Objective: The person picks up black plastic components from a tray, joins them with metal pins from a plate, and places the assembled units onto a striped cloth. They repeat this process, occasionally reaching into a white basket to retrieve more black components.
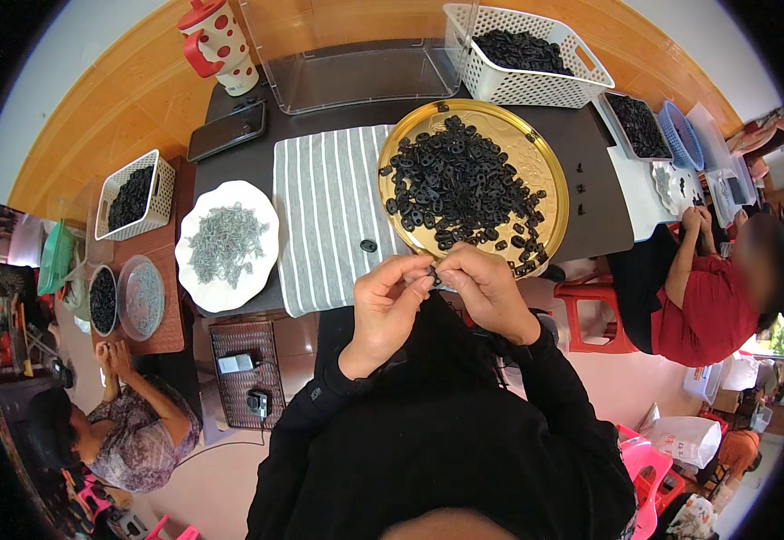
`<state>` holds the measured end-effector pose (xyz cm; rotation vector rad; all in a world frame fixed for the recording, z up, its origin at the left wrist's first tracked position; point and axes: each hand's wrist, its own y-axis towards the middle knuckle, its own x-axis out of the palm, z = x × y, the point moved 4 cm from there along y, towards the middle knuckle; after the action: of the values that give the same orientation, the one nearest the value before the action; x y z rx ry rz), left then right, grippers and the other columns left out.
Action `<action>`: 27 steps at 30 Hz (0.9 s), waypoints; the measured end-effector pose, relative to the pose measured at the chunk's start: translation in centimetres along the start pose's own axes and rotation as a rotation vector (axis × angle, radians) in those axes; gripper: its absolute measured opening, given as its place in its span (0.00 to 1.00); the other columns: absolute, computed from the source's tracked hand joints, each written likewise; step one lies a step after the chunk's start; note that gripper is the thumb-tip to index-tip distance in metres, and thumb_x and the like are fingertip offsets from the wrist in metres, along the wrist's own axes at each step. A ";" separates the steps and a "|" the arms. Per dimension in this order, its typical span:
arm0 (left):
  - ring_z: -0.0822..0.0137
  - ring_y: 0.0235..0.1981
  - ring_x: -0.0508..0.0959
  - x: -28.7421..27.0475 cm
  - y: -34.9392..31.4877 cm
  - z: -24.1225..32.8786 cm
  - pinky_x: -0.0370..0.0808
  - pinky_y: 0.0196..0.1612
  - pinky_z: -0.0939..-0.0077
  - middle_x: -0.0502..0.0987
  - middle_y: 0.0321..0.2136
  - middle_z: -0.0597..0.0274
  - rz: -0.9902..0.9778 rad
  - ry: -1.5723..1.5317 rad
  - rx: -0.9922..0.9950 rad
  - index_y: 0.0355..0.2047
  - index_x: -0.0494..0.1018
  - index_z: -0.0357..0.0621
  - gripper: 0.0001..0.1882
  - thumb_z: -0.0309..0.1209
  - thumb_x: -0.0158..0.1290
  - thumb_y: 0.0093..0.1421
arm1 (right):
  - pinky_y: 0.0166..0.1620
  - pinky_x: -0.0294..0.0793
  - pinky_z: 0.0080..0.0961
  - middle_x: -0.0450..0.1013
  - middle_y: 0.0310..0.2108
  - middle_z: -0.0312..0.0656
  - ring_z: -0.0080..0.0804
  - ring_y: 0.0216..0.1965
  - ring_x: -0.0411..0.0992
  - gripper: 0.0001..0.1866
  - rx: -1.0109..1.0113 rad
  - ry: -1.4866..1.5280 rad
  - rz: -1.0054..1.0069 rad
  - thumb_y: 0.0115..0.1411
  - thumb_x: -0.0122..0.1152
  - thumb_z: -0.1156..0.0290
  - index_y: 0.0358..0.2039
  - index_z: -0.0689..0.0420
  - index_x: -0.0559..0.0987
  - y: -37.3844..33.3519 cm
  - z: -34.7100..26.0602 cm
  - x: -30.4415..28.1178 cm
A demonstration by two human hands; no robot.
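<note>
At the near edge of the gold tray (554,193), my left hand (383,310) and my right hand (491,292) meet, fingertips pinched together. Between them is a small black plastic piece (433,275), mostly covered by the fingers. A heap of black oval plastic pieces (455,171) with holes fills much of the tray. One loose black oval piece (369,245) lies on the grey-and-white striped cloth (324,198) beside my left hand. Farther left, a white scalloped plate (196,281) carries a pile of small silvery metal parts (227,241).
Behind the tray stand a white basket (536,88) of black pieces and a clear plastic box (356,81). A phone (228,130) and a spotted tumbler (221,49) sit back left. Co-workers sit at left (144,432) and right (711,301). A red stool (590,310) stands right.
</note>
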<state>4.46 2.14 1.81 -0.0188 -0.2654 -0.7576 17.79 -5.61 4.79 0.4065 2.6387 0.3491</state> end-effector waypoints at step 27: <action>0.79 0.27 0.72 -1.4 0.0 -0.6 0.68 0.28 0.87 0.73 0.29 0.67 0.073 -0.078 0.021 0.46 0.76 0.35 0.14 0.16 0.53 0.59 | 0.31 0.69 0.37 0.68 0.26 0.45 0.47 0.29 0.70 0.04 0.062 -0.790 0.133 0.53 0.59 0.78 0.31 0.60 0.79 -1.3 2.2 -7.4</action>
<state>3.59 3.03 0.83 -0.0380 -0.3447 -0.6820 24.92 -8.95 5.33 0.5956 1.8577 0.1070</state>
